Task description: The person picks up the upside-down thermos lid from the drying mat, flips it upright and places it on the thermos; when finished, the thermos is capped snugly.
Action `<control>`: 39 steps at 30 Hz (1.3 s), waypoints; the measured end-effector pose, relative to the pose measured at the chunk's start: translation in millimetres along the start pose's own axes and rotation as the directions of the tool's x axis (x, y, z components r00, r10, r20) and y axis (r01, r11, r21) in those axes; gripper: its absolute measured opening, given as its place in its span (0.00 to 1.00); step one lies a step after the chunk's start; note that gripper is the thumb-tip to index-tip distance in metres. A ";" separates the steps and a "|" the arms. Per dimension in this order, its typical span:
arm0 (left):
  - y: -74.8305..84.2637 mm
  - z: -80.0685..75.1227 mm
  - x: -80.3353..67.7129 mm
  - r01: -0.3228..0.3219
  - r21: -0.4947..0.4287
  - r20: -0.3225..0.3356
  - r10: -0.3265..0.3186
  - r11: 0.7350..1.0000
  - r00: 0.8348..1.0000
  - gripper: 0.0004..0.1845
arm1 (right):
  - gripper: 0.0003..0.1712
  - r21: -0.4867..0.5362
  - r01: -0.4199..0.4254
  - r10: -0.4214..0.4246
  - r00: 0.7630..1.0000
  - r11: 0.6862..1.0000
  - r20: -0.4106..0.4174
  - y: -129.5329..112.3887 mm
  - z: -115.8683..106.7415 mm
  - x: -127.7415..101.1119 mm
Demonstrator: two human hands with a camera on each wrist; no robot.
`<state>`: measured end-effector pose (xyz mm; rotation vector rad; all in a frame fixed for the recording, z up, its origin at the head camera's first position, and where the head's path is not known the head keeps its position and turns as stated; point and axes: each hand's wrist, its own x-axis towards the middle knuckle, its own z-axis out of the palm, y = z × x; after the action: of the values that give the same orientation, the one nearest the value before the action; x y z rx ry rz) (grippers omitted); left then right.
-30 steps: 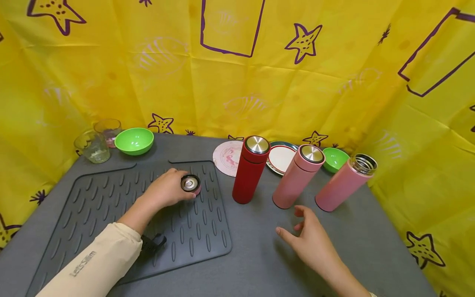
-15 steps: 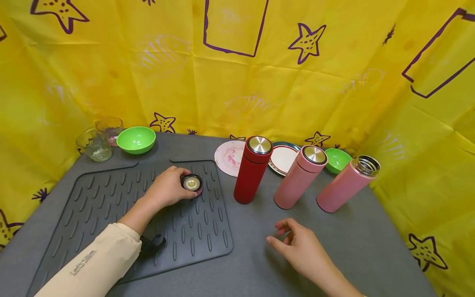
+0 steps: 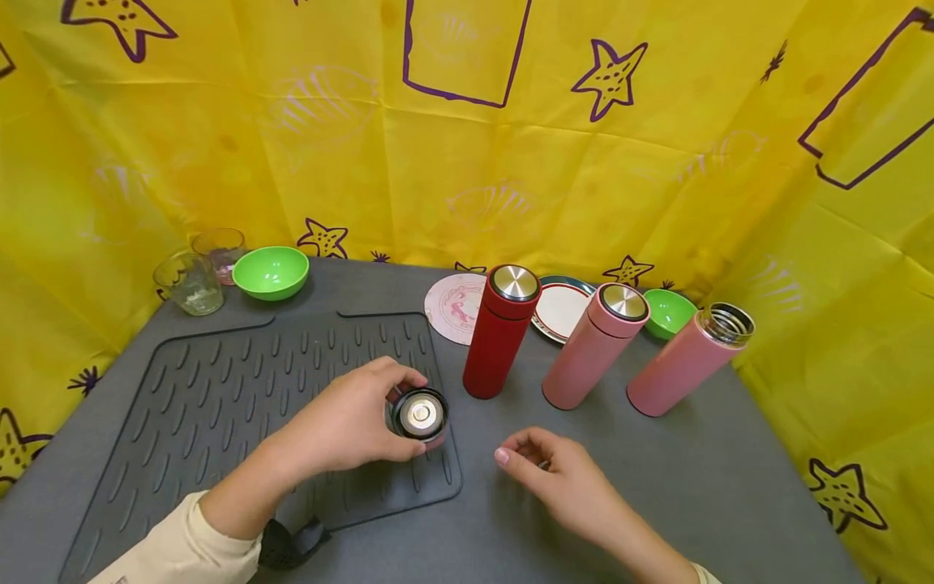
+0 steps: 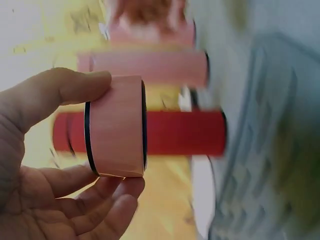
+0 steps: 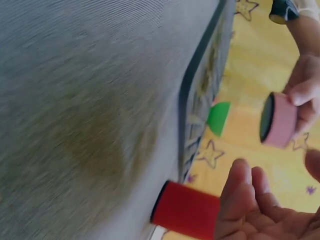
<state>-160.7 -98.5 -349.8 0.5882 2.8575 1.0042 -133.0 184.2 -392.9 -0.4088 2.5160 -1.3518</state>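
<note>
One pink flask lid (image 3: 419,415) was held off the surface, over the near right corner of the grey ribbed mat (image 3: 219,405), its open underside with a metal centre facing up toward the head camera. The left hand (image 3: 343,426) pinched it by the rim — thumb along one side and the curled fingers (image 4: 107,192) under the other, as the left wrist view showed. The right hand (image 3: 565,478) hovered just to the right of the lid, apart from it, its fingers loosely curled and holding nothing.

Behind stood three flasks in a row: one red flask (image 3: 502,331) with a steel-topped lid, one capped pink flask (image 3: 594,346) — and one open pink flask (image 3: 688,357) with its threaded metal neck bare. Behind these lay two plates, a pink-patterned plate (image 3: 451,307) and a white rimmed plate (image 3: 560,307), touching or overlapping behind the red flask. There were two green bowls, one small green bowl (image 3: 667,311) at the right and one larger green bowl (image 3: 271,272) at the far left, and beside the latter two clear glasses (image 3: 191,280). All rested on the grey table (image 3: 730,487).
</note>
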 end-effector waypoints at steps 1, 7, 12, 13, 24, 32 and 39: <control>8.2 1.6 -3.5 -0.028 0.005 0.007 0.028 1.000 1.000 0.31 | 0.15 0.039 0.008 -0.009 1.000 0.999 0.030 -2.5 1.1 0.9; 41.1 12.0 -20.2 -0.149 -0.025 0.072 0.150 0.989 0.986 0.30 | 0.15 0.250 -0.025 -0.035 0.972 0.968 0.231 -17.4 10.4 5.1; 48.8 15.7 -25.0 -0.206 -0.068 0.114 0.213 0.976 0.971 0.30 | 0.16 0.332 -0.076 -0.026 0.957 0.940 0.290 -22.9 15.4 5.0; 49.1 16.0 -25.1 -0.212 -0.067 0.114 0.218 0.975 0.969 0.30 | 0.15 0.345 -0.078 -0.026 0.958 0.935 0.287 -23.0 15.9 4.9; 47.6 17.9 -27.9 -0.243 -0.084 0.074 0.249 0.966 0.966 0.36 | 0.12 0.392 0.039 -0.105 0.984 0.919 0.147 -27.2 15.1 2.8; 37.5 10.9 -27.4 0.005 -0.371 0.113 0.039 0.929 0.993 0.41 | 0.26 0.079 0.575 -0.552 0.810 0.815 -0.197 -27.1 14.2 5.2; 31.9 22.1 -23.1 -0.030 -0.394 0.052 0.055 0.918 0.997 0.38 | 0.10 -0.274 0.769 -0.811 0.503 0.578 -0.299 -30.2 15.3 10.1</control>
<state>-124.7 -71.2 -349.3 0.6290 2.4893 1.4861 -133.2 152.8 -376.7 -1.6636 2.8430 -1.7161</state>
